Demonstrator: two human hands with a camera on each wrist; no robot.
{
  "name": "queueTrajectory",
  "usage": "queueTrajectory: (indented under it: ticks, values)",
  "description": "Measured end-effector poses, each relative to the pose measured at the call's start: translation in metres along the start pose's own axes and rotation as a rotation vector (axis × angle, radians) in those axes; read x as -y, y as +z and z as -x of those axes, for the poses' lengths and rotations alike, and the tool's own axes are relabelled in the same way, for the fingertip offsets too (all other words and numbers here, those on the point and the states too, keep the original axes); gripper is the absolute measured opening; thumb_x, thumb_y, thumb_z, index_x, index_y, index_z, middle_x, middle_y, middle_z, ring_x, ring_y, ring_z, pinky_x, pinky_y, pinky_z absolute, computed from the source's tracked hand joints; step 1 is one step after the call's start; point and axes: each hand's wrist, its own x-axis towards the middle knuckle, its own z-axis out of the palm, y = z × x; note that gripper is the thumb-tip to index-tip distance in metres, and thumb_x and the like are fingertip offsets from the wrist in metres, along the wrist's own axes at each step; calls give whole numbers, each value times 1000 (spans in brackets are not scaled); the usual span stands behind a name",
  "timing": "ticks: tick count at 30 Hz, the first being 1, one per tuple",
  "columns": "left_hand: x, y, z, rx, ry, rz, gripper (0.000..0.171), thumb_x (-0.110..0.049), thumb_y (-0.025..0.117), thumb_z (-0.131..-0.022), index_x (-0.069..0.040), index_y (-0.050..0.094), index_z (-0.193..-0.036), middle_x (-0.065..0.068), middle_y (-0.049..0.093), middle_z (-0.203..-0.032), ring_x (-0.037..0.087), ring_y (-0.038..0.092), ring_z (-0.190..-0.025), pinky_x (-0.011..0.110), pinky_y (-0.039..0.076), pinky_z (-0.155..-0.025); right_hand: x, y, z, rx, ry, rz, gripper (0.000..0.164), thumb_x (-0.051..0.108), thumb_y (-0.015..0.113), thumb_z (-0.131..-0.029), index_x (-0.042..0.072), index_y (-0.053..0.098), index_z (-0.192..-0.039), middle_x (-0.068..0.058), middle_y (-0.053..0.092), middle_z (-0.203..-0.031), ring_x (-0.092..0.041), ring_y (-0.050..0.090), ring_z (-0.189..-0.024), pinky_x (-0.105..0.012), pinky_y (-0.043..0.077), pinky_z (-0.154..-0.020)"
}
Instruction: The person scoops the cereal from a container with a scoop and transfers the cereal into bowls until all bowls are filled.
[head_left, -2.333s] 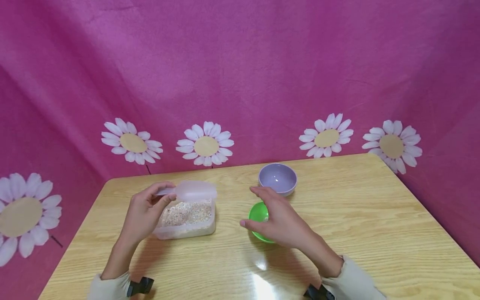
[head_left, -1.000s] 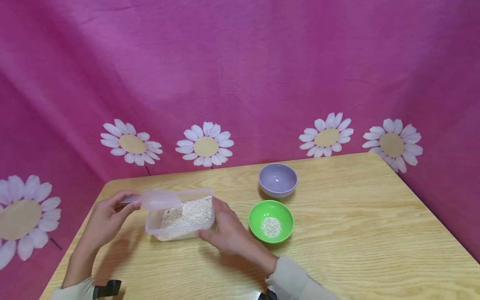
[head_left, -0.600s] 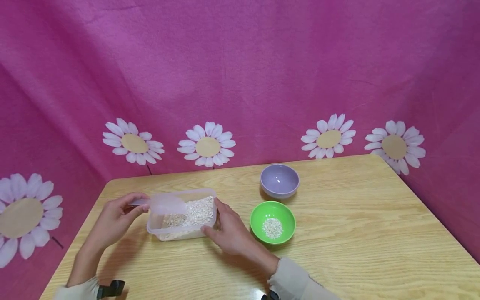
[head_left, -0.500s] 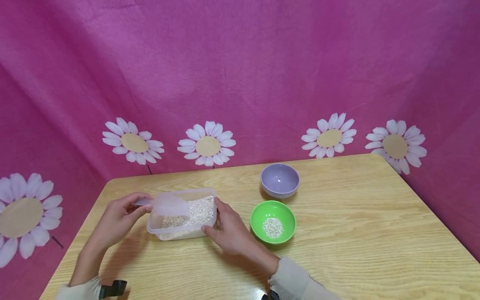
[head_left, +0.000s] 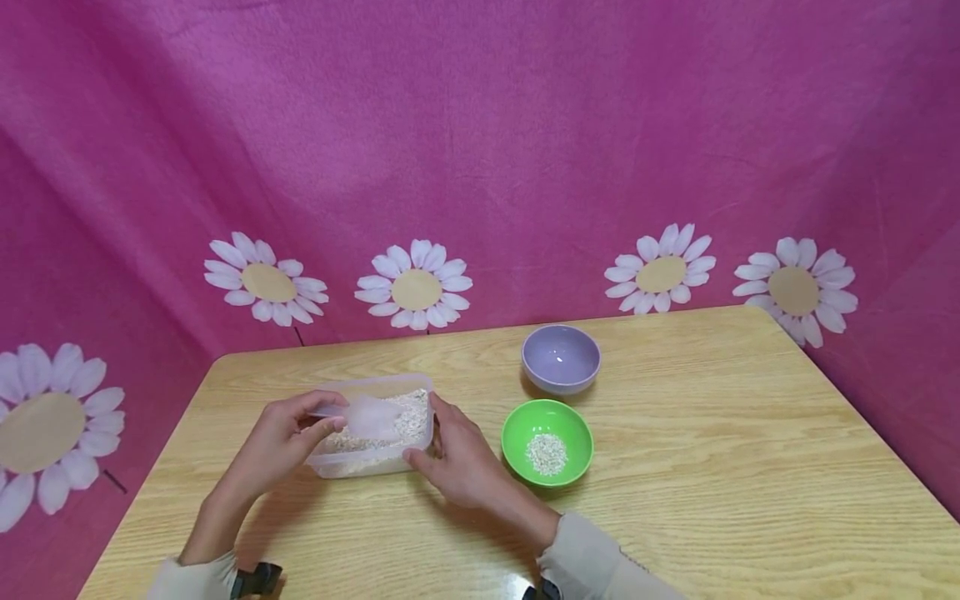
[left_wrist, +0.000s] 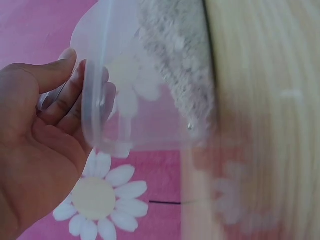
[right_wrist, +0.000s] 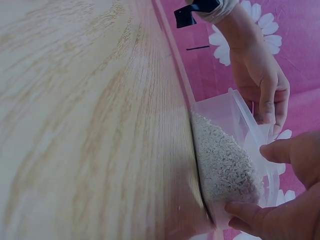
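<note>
My left hand (head_left: 279,440) pinches the handle of a translucent pinkish scoop (head_left: 371,417) between thumb and fingers. The scoop's bowl is over and partly down inside a clear plastic container (head_left: 367,467) of pale oat flakes (head_left: 414,410). At the container's right end my right hand (head_left: 467,460) grips it, thumb on the near side and fingers toward the far side. Through the clear wall in the right wrist view, the flakes (right_wrist: 220,160) slope, piled higher toward my right hand. In the left wrist view, the container's rim partly hides the left fingers (left_wrist: 60,105).
A green bowl (head_left: 513,437) with a small heap of flakes stands right of my right hand. Behind it is a purple bowl (head_left: 561,360). All rest on a wooden table (head_left: 720,450), with a pink flowered cloth (head_left: 480,167) hanging behind.
My right hand left the green bowl and took hold of the container. My left hand with the scoop first went left, then came back right, the scoop now lower over the flakes.
</note>
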Motion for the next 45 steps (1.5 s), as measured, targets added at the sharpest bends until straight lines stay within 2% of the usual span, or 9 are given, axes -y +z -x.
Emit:
queueTrajectory:
  ticks: [9, 14, 20, 24, 28, 30, 33, 40, 45]
  values:
    - [-2, 11, -4, 8, -50, 11, 19, -6, 77, -98, -5, 76, -116, 7, 78, -103, 12, 71, -85, 21, 59, -76, -1, 0, -1, 2, 10, 1, 85, 22, 76, -99, -5, 29, -166, -24, 45, -165, -35, 44, -155, -50, 35, -129]
    - [0, 7, -1, 1, -72, 9, 20, -9, 77, -99, -8, 76, -118, 7, 79, -104, 15, 73, -86, 20, 59, -78, 1, -1, 0, 0, 17, 13, 86, 25, 76, -99, -4, 30, -166, -24, 46, -164, -35, 45, -154, -51, 36, -128]
    - [5, -4, 3, -46, -87, 63, 22, -5, 76, -98, -4, 74, -120, 11, 79, -102, 6, 72, -82, 18, 57, -74, 9, -9, 1, -9, 28, 23, 93, 30, 79, -95, -4, 29, -166, -23, 45, -165, -40, 44, -154, -55, 35, -128]
    - [11, -10, 5, -81, -90, 110, 23, -2, 74, -99, 0, 73, -122, 2, 79, -98, 1, 71, -82, 16, 57, -75, 15, -17, 2, -12, 21, 31, 95, 30, 82, -93, -2, 31, -166, -21, 43, -167, -39, 44, -153, -56, 36, -128]
    - [19, -16, 6, -117, -86, 163, 22, 0, 70, -101, 4, 70, -123, -15, 76, -92, -1, 71, -84, 12, 55, -79, 21, -27, 5, -15, 8, 24, 95, 30, 83, -91, 1, 32, -166, -18, 42, -168, -40, 58, -142, -55, 43, -122]
    - [22, -18, 6, -143, -79, 191, 22, 1, 70, -101, 6, 69, -123, -19, 75, -91, -1, 72, -85, 11, 55, -81, 24, -31, 6, -14, 5, 13, 95, 30, 83, -91, 3, 32, -167, -16, 42, -169, -40, 63, -135, -53, 48, -119]
    - [23, -21, 5, -183, -62, 217, 21, 3, 69, -101, 8, 68, -122, -19, 75, -91, -3, 72, -86, 9, 54, -84, 27, -41, 9, -23, -9, 11, 95, 29, 83, -92, 5, 32, -167, -14, 42, -169, -41, 66, -133, -50, 52, -114]
    - [20, -25, 4, -233, -40, 324, 17, 7, 67, -101, 11, 68, -118, -15, 78, -91, -2, 74, -87, 10, 55, -88, 24, -65, 22, -72, -2, 63, 92, 31, 84, -92, 11, 35, -167, -8, 43, -169, -38, 65, -134, -51, 53, -113]
    - [15, -24, 3, -257, -20, 378, 17, 10, 67, -100, 9, 69, -117, -14, 78, -91, -1, 74, -87, 10, 56, -89, 12, -85, 36, -94, 9, 105, 91, 32, 84, -93, 10, 35, -167, -12, 41, -171, -39, 64, -136, -52, 53, -114]
